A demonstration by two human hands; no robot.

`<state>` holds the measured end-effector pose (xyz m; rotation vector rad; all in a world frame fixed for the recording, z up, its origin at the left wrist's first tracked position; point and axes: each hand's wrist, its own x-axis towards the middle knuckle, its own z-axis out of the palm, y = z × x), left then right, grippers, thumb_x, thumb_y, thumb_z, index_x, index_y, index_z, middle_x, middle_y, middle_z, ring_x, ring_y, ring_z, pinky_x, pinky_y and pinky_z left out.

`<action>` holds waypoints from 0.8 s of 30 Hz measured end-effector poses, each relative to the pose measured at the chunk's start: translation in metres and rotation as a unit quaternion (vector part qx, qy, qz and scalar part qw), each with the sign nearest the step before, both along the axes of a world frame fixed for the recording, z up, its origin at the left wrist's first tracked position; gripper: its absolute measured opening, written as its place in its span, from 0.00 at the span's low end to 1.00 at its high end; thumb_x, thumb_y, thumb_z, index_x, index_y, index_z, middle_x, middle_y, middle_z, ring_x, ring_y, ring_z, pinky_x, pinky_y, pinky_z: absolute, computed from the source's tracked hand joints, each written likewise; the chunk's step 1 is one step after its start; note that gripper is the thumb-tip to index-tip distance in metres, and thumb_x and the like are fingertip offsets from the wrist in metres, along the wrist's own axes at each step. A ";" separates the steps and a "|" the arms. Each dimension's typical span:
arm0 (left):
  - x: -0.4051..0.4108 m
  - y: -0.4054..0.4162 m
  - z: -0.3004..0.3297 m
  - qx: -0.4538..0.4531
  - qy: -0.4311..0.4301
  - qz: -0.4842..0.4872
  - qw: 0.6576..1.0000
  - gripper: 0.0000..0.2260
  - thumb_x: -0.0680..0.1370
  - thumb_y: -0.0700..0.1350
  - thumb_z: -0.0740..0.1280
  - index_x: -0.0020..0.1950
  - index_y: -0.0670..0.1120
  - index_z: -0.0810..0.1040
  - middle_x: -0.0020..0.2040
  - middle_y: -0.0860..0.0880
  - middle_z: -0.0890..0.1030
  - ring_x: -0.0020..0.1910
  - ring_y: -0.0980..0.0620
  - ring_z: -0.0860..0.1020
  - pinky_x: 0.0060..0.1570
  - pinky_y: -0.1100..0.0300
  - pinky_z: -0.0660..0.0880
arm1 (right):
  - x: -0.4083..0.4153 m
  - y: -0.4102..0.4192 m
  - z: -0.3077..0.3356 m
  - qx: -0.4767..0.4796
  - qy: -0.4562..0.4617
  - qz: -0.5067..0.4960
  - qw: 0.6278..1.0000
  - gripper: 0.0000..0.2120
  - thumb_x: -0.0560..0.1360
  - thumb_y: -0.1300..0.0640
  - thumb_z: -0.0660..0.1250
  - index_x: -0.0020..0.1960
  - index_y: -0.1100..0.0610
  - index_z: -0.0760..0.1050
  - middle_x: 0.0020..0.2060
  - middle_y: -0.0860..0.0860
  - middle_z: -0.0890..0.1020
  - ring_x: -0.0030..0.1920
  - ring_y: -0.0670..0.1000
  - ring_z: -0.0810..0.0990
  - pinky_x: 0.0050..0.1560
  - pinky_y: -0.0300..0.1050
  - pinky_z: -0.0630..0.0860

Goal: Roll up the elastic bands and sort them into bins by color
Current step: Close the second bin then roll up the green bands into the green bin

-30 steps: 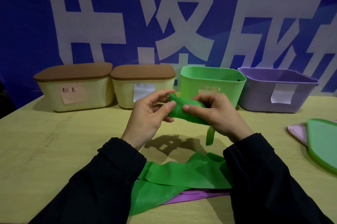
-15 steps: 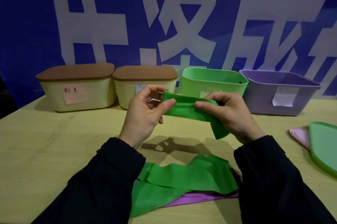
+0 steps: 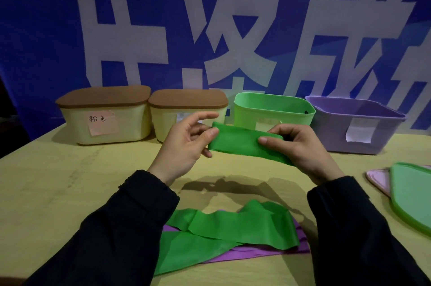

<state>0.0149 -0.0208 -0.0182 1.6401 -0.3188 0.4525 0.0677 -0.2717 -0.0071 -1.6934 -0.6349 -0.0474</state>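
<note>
L hand (image 3: pixel 184 146) & R hand (image 3: pixel 300 148) fingers pinched a green band (image 3: pixel 242 143) flat, held above yellow tabletop (image 3: pixel 46 192) before green bin (image 3: pixel 272 111). More bands (image 3: pixel 228 227) lay near sleeves, partly hidden. Blue banner (image 3: pixel 35 29) behind; lids at right cut off.

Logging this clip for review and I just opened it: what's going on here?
A person holds a folded green elastic band above the table, the left hand pinching one end and the right hand gripping the other. More green bands lie loose on a purple band near the person. At the back, the green bin and purple bin stand open; two cream bins have brown lids on.
</note>
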 end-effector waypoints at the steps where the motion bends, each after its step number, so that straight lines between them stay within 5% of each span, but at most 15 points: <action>1: -0.001 0.003 0.002 0.007 -0.002 0.011 1.000 0.10 0.81 0.41 0.69 0.61 0.50 0.81 0.48 0.40 0.83 0.42 0.52 0.80 0.36 0.60 0.77 | -0.001 0.002 0.002 -0.001 -0.013 -0.009 1.000 0.10 0.68 0.52 0.77 0.40 0.59 0.83 0.33 0.52 0.83 0.34 0.52 0.77 0.33 0.42 0.73; 5: -0.008 0.009 0.003 -0.011 0.021 0.023 0.999 0.09 0.75 0.42 0.75 0.55 0.49 0.83 0.44 0.44 0.80 0.39 0.54 0.79 0.35 0.60 0.74 | -0.007 0.006 0.011 0.000 -0.032 -0.015 0.999 0.12 0.70 0.54 0.76 0.41 0.63 0.80 0.32 0.49 0.81 0.31 0.48 0.76 0.30 0.39 0.72; 9: -0.013 0.018 0.003 -0.039 0.031 0.035 0.998 0.13 0.73 0.41 0.77 0.56 0.47 0.82 0.43 0.52 0.82 0.39 0.55 0.78 0.35 0.62 0.74 | -0.008 -0.003 0.005 0.039 0.045 0.073 0.996 0.12 0.67 0.60 0.80 0.43 0.64 0.79 0.33 0.51 0.82 0.30 0.45 0.79 0.26 0.34 0.72; 14: -0.009 0.024 0.004 -0.070 0.014 0.039 0.997 0.10 0.72 0.39 0.76 0.52 0.43 0.81 0.41 0.53 0.85 0.40 0.57 0.81 0.37 0.64 0.77 | 0.003 -0.006 -0.002 0.123 0.094 0.041 0.987 0.28 0.47 0.44 0.88 0.39 0.57 0.83 0.38 0.57 0.83 0.37 0.53 0.82 0.34 0.42 0.78; 20: 0.004 0.007 -0.005 -0.081 0.016 0.057 0.995 0.08 0.79 0.40 0.71 0.58 0.47 0.83 0.51 0.49 0.83 0.44 0.55 0.81 0.38 0.61 0.79 | 0.004 -0.005 -0.009 0.176 0.120 0.001 0.977 0.20 0.56 0.48 0.84 0.43 0.54 0.81 0.44 0.54 0.85 0.45 0.55 0.85 0.35 0.45 0.82; 24: 0.006 0.004 -0.019 -0.056 0.008 0.044 0.997 0.12 0.83 0.39 0.64 0.64 0.50 0.79 0.50 0.45 0.78 0.39 0.56 0.77 0.41 0.60 0.78 | 0.002 -0.002 -0.014 0.131 0.096 -0.053 0.985 0.15 0.65 0.56 0.77 0.49 0.60 0.79 0.40 0.54 0.85 0.32 0.54 0.82 0.27 0.41 0.78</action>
